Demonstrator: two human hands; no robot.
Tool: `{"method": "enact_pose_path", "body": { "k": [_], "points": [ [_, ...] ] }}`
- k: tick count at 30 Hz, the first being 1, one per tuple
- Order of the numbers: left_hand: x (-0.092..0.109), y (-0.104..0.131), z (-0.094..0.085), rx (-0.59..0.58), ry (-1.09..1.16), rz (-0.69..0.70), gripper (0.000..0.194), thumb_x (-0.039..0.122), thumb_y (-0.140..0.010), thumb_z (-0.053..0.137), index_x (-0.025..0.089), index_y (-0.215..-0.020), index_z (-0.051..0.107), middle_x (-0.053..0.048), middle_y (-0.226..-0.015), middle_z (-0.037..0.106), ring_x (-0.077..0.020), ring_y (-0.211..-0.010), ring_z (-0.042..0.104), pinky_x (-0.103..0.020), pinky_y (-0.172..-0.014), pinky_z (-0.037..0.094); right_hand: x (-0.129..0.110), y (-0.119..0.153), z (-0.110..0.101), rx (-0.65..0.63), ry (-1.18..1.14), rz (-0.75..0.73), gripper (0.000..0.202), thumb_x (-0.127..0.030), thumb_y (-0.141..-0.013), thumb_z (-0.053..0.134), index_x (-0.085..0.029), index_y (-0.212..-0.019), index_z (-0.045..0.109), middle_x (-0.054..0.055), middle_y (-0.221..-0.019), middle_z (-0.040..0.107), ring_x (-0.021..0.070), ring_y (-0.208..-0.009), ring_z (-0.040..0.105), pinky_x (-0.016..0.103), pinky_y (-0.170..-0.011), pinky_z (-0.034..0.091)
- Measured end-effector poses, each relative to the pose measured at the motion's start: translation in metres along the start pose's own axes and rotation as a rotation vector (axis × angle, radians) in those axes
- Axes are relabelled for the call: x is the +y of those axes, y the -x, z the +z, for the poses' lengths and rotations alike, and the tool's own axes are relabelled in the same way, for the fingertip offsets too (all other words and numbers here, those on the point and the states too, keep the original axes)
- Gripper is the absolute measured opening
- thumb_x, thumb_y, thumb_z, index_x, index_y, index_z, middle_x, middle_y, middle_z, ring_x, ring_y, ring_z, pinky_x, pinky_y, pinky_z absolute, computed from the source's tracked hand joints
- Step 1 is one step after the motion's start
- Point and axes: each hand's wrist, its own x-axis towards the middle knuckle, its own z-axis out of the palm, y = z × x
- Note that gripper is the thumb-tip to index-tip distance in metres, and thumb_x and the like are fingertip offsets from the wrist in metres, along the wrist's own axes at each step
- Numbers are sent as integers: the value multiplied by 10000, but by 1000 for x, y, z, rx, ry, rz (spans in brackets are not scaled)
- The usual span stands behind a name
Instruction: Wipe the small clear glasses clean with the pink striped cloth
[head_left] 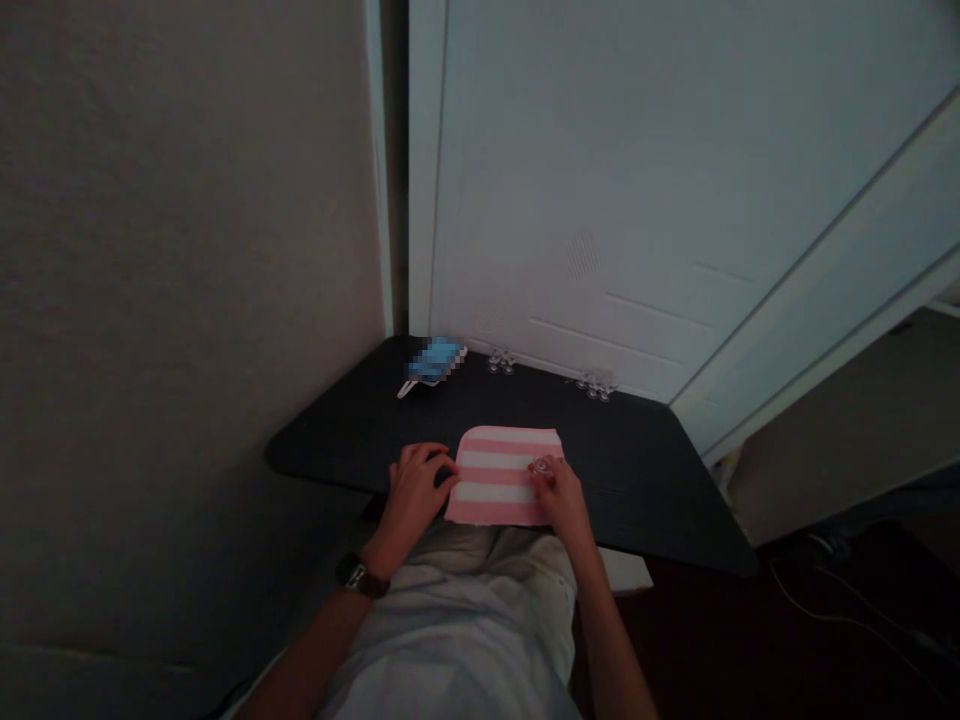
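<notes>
A pink-and-white striped cloth [495,477] lies spread out at the near edge of the black desk [637,480], in front of the seated person, with its stripes running from side to side. No fold shows across its upper face, so laying it flat looks done. The right hand [564,492] is over the cloth's right side, its grip closed on a small clear piece [541,466] with a rounded end, pinched between thumb and fingers; whether that piece touches the fabric is too small to tell. The left hand [420,485] is at the cloth's left edge, fingers bent and fingertips at the border; whether its grip pinches the fabric or merely rests against it, I cannot tell. Toward the back of the desk, near the white panel [562,180], sit two groups of small clear items with round parts: a left cluster [501,362] and a right cluster [596,385]. They look similar to the held piece, though their exact kind is unclear. Both clusters are well apart from the cloth and neither hand touches them. By the look of it, handling of the held piece is under way and unfinished, since it has not been let go. At the back left lies a blue item [436,358] with a white strap, obscured by pixelation and untouched.
</notes>
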Motion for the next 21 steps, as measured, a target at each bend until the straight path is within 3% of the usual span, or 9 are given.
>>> {"method": "enact_pose_path", "body": {
  "k": [3,7,11,17,21],
  "points": [
    [-1,0,0,1,0,-2,45,256,-764,633,258,-781,674,-42,-1124,606,-271,-1096,454,-407,-812,385,17,5,-19,63,14,52,151,-179,-807,483,-175,-897,604,76,-887,585,205,-840,562,326,-782,430],
    [-1,1,1,2,-3,7,56,263,-776,619,262,-796,671,-39,-1123,605,-267,-1099,455,-411,-819,382,15,8,-20,106,28,77,177,-156,-801,458,-174,-886,612,86,-884,568,218,-840,554,342,-780,423],
    [-2,1,2,-4,-20,11,75,271,-788,606,254,-816,674,-47,-1127,602,-266,-1098,454,-406,-819,383,-10,3,-3,59,-1,22,191,-126,-779,465,-193,-852,629,72,-879,580,203,-808,564,325,-761,437],
    [-3,0,2,-11,-29,13,77,280,-782,614,259,-817,679,-47,-1123,604,-266,-1095,457,-402,-818,385,-55,-9,46,-65,-80,-94,204,-121,-751,521,-216,-880,647,60,-933,625,191,-863,584,295,-775,458],
    [-4,1,3,-4,-34,14,78,277,-784,611,257,-819,677,-50,-1127,603,-267,-1094,458,-401,-811,384,-53,-13,52,-63,-120,-82,179,-140,-752,537,-198,-877,652,67,-930,640,194,-864,588,305,-780,462]
  ]
}}
